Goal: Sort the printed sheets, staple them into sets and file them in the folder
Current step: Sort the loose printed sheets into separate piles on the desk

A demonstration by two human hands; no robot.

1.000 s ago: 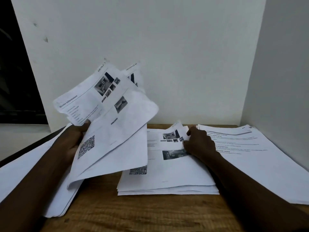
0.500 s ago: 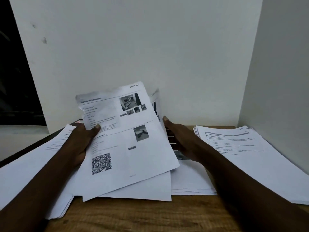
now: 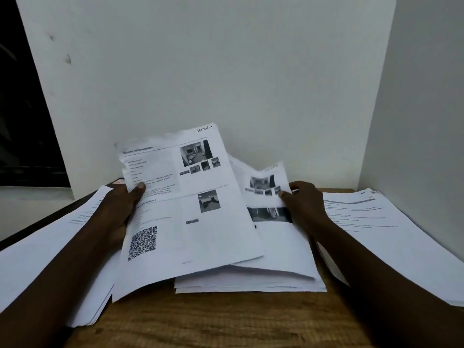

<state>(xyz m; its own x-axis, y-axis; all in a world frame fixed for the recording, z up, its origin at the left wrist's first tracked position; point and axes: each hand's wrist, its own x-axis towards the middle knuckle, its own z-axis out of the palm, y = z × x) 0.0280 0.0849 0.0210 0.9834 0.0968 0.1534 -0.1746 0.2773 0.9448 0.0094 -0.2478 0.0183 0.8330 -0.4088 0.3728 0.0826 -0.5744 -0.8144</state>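
Note:
My left hand [image 3: 120,209] grips a small bundle of printed sheets [image 3: 185,204] by its left edge, thumb on top; the top page shows photos, text and a QR code. The bundle is tilted up and overlaps the middle stack [image 3: 276,259] on the table. My right hand [image 3: 301,204] pinches the upper right corner of that stack's top sheet [image 3: 266,187], lifting it so it curls up. More printed sheets lie in a pile at the left [image 3: 50,247] and a pile at the right [image 3: 389,234]. No stapler or folder is visible.
The wooden table [image 3: 226,320] sits in a corner, with a white wall behind and another on the right. Its dark left edge [image 3: 37,224] borders a pale sill and a dark window. Bare wood shows along the front.
My left hand lowered its bundle from high at the left down onto the middle stack. My right hand went from pressing the stack, then open, to pinching and lifting the top sheet's corner.

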